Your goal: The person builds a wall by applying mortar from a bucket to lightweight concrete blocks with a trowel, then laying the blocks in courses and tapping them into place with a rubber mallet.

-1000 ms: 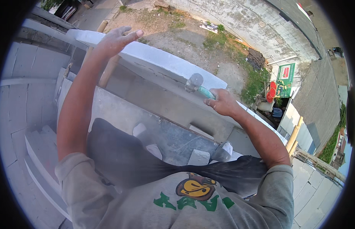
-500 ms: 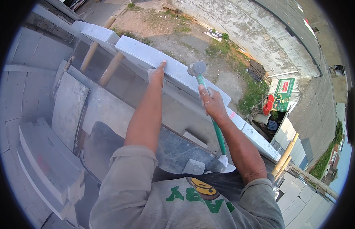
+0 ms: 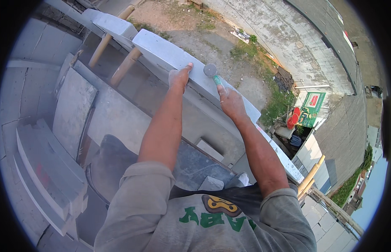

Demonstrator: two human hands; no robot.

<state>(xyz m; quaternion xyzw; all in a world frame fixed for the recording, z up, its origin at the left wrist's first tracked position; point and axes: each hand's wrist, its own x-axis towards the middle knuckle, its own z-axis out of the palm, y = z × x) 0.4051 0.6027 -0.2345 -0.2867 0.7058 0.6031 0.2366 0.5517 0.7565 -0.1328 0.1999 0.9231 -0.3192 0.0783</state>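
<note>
A long white block (image 3: 161, 48) lies along the top of the wall in front of me. My left hand (image 3: 179, 79) grips its near edge, the palm against the near side and a digit over the top; the other fingers are partly hidden. My right hand (image 3: 231, 102) is closed round the green handle of a mallet (image 3: 210, 69). The round grey head of the mallet is above the block, to the right of my left hand. Whether it touches the block I cannot tell. My forearm hides the lower handle.
Another white block (image 3: 115, 25) adjoins at the left. Wooden poles (image 3: 125, 67) pass under the wall's top. Beyond the wall, the ground (image 3: 170, 21) lies far below. Cut blocks (image 3: 46, 168) are stacked at my left. A small block piece (image 3: 211, 183) lies close before me.
The mallet has swung so its round face shows and its lower handle is hidden. My right hand has shifted slightly. My left hand stays on the block. The view has turned a little.
</note>
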